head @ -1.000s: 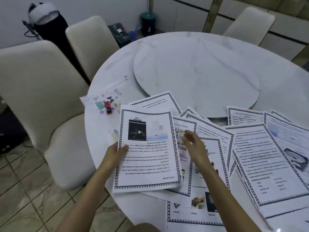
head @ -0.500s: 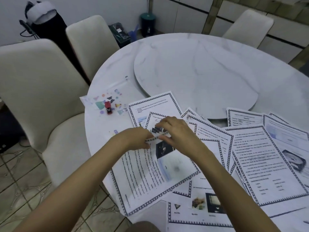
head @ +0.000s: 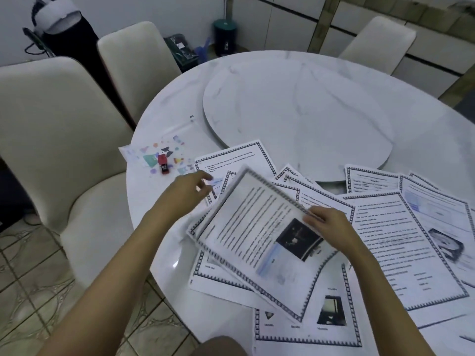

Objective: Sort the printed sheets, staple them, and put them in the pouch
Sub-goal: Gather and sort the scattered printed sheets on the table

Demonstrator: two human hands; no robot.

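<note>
I have the right hand (head: 326,224) pinching the top sheet (head: 257,235) by its edge, near the table's (head: 159,237) front edge.
The left hand (head: 190,188) hangs loose-fingered beside the sheet, gripping nothing. Other sheets (head: 411,253) fan rightward, and the stapler (head: 163,164) sits on the flat pouch (head: 180,134) by the left edge.

you are in a home dining room, at a round white marble table (head: 434,140) with a big turntable (head: 295,111) of the same stone set in its middle, and the printed sheets (head: 401,242) lie spread over its near edge. cream upholstered dining chairs (head: 51,129) stand around it: one just at your left, one beyond that, and one across the table. the floor (head: 28,281) is patterned ceramic tile, a small dark green pedal bin (head: 225,34) stands by the far wall, and pale panelled cabinet fronts (head: 280,19) run behind the far chair.
</note>
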